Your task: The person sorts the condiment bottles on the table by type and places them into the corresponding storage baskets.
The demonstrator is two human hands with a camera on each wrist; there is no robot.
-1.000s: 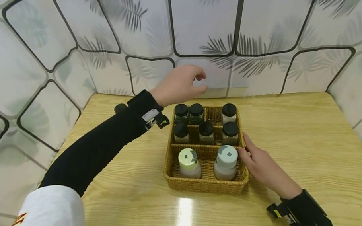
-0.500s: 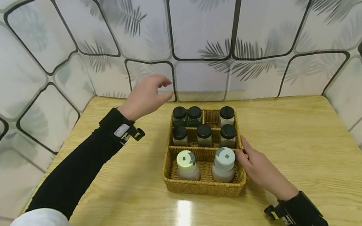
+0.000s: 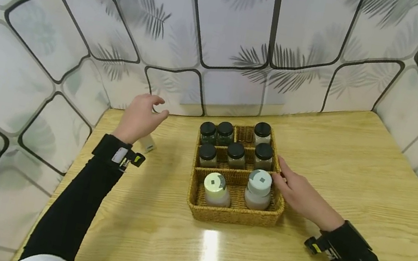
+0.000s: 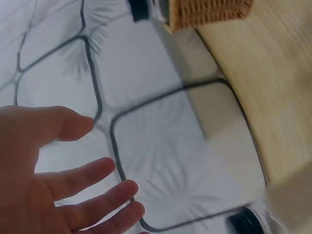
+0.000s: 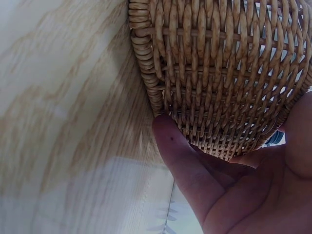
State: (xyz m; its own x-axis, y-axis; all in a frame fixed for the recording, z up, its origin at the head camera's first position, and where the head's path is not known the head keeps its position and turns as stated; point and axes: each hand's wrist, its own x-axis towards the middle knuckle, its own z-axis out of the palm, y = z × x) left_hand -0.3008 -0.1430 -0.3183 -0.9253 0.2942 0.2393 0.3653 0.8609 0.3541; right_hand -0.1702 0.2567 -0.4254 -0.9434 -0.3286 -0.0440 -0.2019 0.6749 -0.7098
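Note:
A wicker basket (image 3: 235,216) with several compartments stands on the table. Jars with black lids (image 3: 236,151) fill its back and middle rows. In the front compartment are a jar with a pale green lid (image 3: 217,190) and one with a pale blue lid (image 3: 258,190). My right hand (image 3: 302,192) holds the basket's right side, with one finger (image 5: 178,151) at the lower edge of the wicker in the right wrist view. Left of the basket, my left hand (image 3: 139,118) hovers with nothing in it. Below it stands another black-lidded jar (image 4: 246,222), mostly hidden in the head view.
The wooden table (image 3: 157,233) meets a patterned wall covering (image 3: 236,23) at the back, with more of it on both sides. One back compartment, between the jars, holds nothing visible. A light reflection lies on the table before the basket.
My left hand has moved left and down, from behind the basket to beside it. Part of the separate jar now shows beneath it. The right hand has kept its place on the basket.

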